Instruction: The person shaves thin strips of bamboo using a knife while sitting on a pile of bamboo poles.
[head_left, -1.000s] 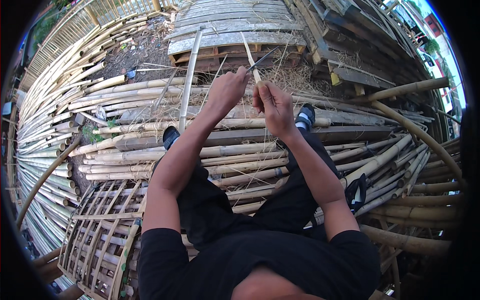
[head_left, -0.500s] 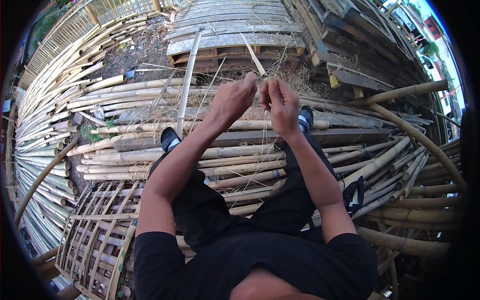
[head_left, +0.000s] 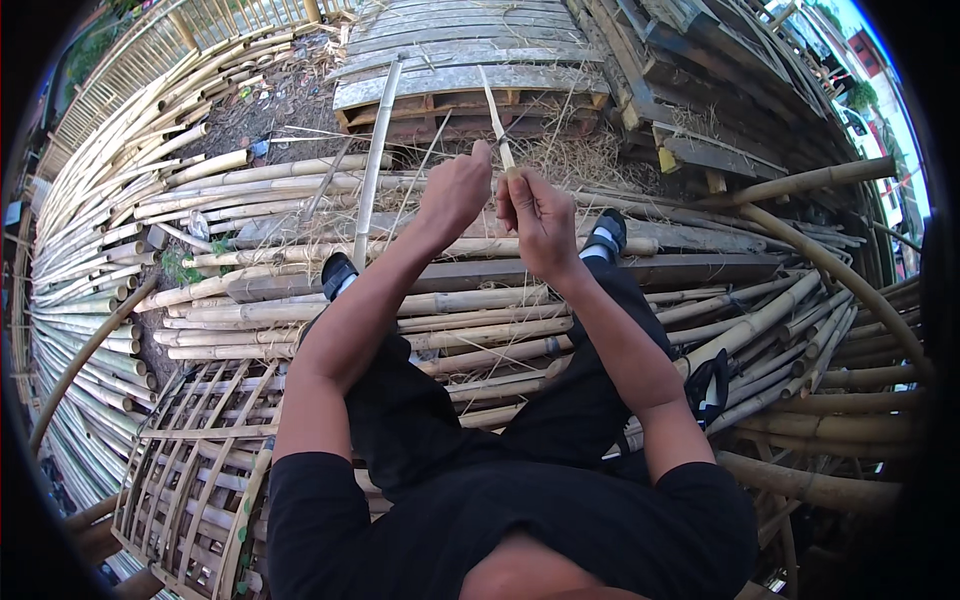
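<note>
My right hand [head_left: 540,220] is closed around the lower end of a pale bamboo strip [head_left: 496,112], which points away from me and narrows toward its far end. My left hand [head_left: 457,195] is closed in a fist just to the left of it. A thin dark knife blade [head_left: 505,133] crosses the strip just beyond the left fist. Its handle is hidden in that hand. Both hands are held out over the bamboo poles, between my feet.
Bamboo poles [head_left: 480,305] lie across the ground under my legs. A slatted wooden pallet [head_left: 470,80] stands ahead, with stacked timber [head_left: 720,90] to its right. A long split bamboo piece [head_left: 375,160] leans on the pallet. A woven bamboo lattice [head_left: 195,460] lies at lower left.
Both hands have moved a little left, the right one also nearer to me. More of the bamboo strip now shows beyond the right hand. The blade crosses it farther up.
</note>
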